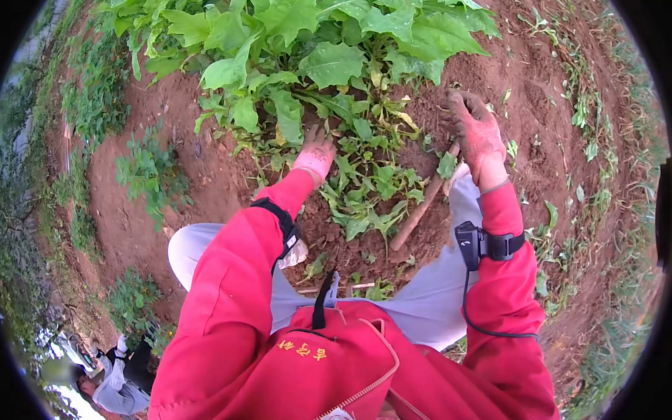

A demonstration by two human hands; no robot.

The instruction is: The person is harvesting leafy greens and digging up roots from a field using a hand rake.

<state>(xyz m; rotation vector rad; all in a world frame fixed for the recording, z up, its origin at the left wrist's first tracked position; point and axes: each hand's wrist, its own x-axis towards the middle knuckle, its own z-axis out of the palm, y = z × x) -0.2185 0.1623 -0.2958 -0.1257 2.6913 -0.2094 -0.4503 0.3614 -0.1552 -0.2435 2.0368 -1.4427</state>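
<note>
Outdoors on reddish soil (535, 135), we see a person in a red jacket (271, 382) working low at the foot of a broad-leaved plant (331, 65), which fills the top middle of the view. Bare earth runs along both flanks of it, giving the right hand (468, 122) room outward as far as a strip of grass (636, 102) at the far edge. On the other side, the soil reaches a small bush (152, 175).

The left hand (316, 151) reaches in at the plant's base, its fingertips lost among leaves; we cannot tell what, if anything, it has hold of. The right hand curves its fingers loosely above the soil, just beside the upper end of a wooden stick (417, 214); we cannot tell whether it grips the stick. Low, limp leaves (374, 188) crowd the gap between the hands, and the stick slants alongside them towards the body. Bent legs in pale trousers (430, 306) hem in the near side. Another person (121, 391) in grey is at lower left.
</note>
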